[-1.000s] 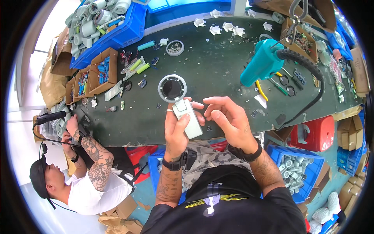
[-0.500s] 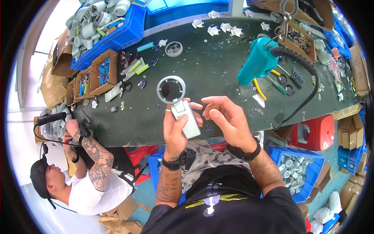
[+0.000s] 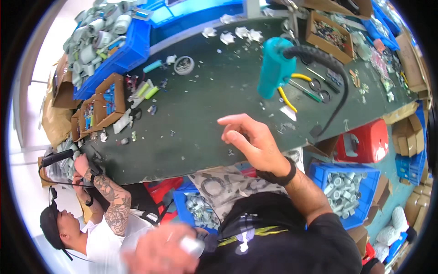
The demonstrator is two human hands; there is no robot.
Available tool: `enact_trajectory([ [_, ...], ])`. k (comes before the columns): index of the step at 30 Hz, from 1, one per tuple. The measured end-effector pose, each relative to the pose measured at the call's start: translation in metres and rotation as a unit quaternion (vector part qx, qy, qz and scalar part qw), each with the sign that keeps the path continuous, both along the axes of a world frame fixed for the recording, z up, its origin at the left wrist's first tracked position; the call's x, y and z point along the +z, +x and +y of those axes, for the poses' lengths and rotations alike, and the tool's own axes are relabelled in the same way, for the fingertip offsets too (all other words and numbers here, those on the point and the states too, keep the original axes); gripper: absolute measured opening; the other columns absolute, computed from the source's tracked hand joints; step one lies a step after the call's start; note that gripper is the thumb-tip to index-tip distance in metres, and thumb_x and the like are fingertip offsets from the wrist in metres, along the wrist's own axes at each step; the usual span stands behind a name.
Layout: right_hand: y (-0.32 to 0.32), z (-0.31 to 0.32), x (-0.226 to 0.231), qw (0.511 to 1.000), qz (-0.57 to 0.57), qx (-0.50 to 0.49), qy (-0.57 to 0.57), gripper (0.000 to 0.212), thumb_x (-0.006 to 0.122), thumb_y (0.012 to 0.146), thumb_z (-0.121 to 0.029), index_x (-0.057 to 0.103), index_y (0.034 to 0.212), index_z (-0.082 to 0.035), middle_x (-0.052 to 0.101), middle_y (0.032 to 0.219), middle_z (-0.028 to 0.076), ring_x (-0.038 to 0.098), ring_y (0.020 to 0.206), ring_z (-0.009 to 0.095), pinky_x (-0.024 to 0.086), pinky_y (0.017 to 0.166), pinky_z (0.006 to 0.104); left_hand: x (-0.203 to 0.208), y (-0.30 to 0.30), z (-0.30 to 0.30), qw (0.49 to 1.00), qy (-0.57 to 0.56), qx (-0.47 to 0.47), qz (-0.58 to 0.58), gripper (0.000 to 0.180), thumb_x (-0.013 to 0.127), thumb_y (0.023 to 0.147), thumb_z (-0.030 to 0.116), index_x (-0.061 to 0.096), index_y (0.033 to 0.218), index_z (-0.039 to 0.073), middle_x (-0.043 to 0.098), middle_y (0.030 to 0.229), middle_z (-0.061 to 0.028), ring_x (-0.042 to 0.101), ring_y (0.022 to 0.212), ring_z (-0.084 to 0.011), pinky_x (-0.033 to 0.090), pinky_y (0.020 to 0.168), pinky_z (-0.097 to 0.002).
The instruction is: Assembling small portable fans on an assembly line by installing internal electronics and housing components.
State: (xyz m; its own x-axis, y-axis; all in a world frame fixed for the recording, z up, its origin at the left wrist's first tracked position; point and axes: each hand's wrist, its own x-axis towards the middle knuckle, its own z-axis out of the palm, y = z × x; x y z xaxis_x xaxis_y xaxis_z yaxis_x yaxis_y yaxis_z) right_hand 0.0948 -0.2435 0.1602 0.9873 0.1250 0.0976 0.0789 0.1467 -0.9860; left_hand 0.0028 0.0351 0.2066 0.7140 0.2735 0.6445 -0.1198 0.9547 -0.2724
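Observation:
My left hand point(image 3: 159, 251), smeared by motion, is low at the front, off the table and close to my body. It is closed around a pale grey handheld fan; only a blurred end of the fan point(image 3: 192, 246) shows, and the rest is hidden. Above the near edge of the dark green table point(image 3: 196, 114), my right hand point(image 3: 258, 144) is open, its fingers loosely bent and thumb apart, with nothing in it. Beyond it hangs a teal power screwdriver point(image 3: 273, 68) on a coiled black cord. Yellow-handled pliers point(image 3: 286, 98) lie beside that tool.
Blue crates of grey fan parts stand at the far left point(image 3: 137, 50), lower right point(image 3: 319, 182) and under the table point(image 3: 181, 205). Cardboard boxes point(image 3: 116, 109) hold small parts. White pieces point(image 3: 227, 38) lie at the back. A co-worker point(image 3: 109, 219) works on the left.
My left hand has dropped toward me and to the left, carrying the fan away from above the table. My right hand stays over the near edge, apart from it. The view has shifted slightly.

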Motion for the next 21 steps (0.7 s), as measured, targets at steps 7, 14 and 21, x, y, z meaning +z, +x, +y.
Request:
enact_trajectory([
  [7, 0.007, 0.006, -0.005, 0.999, -0.029, 0.002, -0.04, 0.029, 0.061, 0.106, -0.01, 0.064, 0.134, -0.002, 0.069, 0.093, 0.004, 0.064, 0.086, 0.01, 0.054, 0.08, 0.0281, 0.042, 0.039, -0.059, 0.874, 0.478, 0.074, 0.053, 0.016, 0.061, 0.101, 0.014, 0.058, 0.115, 0.006, 0.066, 0.078, -0.0127, 0.061, 0.056, -0.0233, 0.05, 0.052, -0.0302],
  [14, -0.013, 0.005, 0.002, 0.999, -0.006, -0.001, -0.053, 0.03, 0.065, 0.105, -0.012, 0.064, 0.133, 0.001, 0.07, 0.096, 0.003, 0.064, 0.087, 0.009, 0.054, 0.078, 0.0271, 0.0, 0.04, -0.072, 0.767, 0.566, 0.038, 0.299, 0.044, 0.057, 0.105, 0.036, 0.054, 0.126, -0.003, 0.067, 0.086, -0.026, 0.065, 0.063, -0.0326, 0.054, 0.056, -0.0407],
  [21, -0.026, -0.002, 0.003, 0.969, -0.194, -0.114, -0.097, 0.023, 0.065, 0.095, -0.001, 0.069, 0.117, -0.003, 0.069, 0.097, 0.01, 0.066, 0.084, 0.021, 0.055, 0.076, 0.0353, -0.044, 0.093, -0.09, 0.702, 0.612, 0.073, 0.356, 0.039, 0.047, 0.111, 0.028, 0.054, 0.129, -0.005, 0.071, 0.097, -0.0202, 0.066, 0.063, -0.0211, 0.054, 0.055, -0.034],
])
